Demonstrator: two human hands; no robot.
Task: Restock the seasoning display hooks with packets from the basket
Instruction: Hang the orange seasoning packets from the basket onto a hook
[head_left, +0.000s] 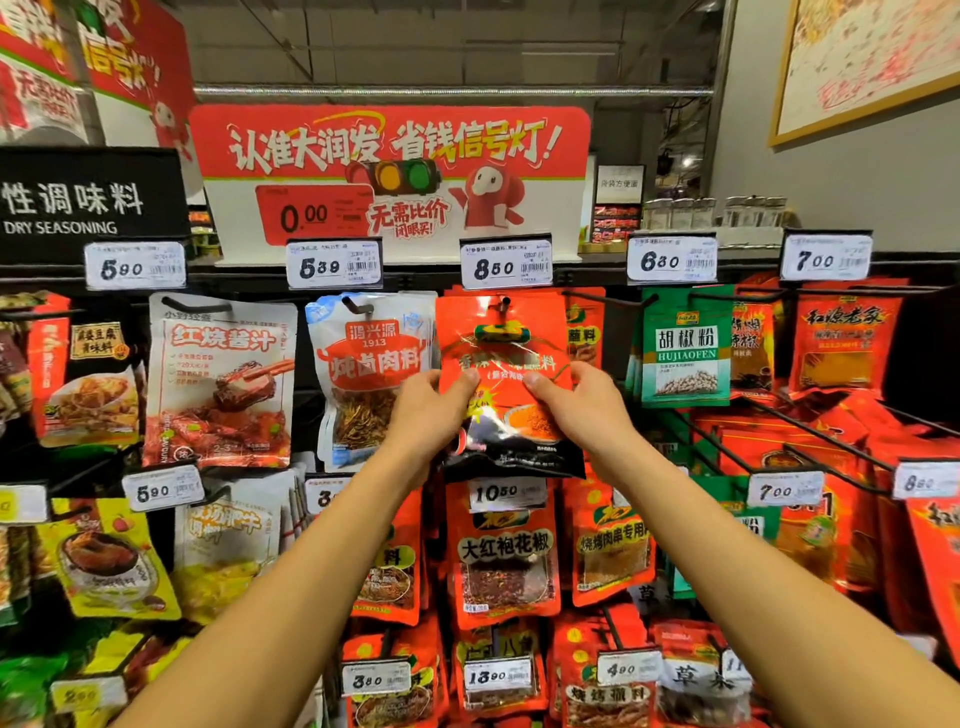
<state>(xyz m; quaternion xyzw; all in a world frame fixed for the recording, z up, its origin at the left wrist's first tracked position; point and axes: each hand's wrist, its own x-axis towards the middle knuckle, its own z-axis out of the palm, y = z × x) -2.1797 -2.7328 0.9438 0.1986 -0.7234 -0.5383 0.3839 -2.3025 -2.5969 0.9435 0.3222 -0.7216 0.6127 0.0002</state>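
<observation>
Supermarket pegboard shelving is stocked with hanging seasoning packets. One glossy red-and-black foil packet is hung on the metal hook under the 8.50 price tag, pinched at its sides by left hand and right hand.

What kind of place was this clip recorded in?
Most likely a supermarket's dry seasoning aisle. A black sign reads "DRY SEASONING", price tags sit above the hooks, and seasoning packets hang in rows. Both hands, left hand and right hand, hold a red packet at a hook.
</observation>
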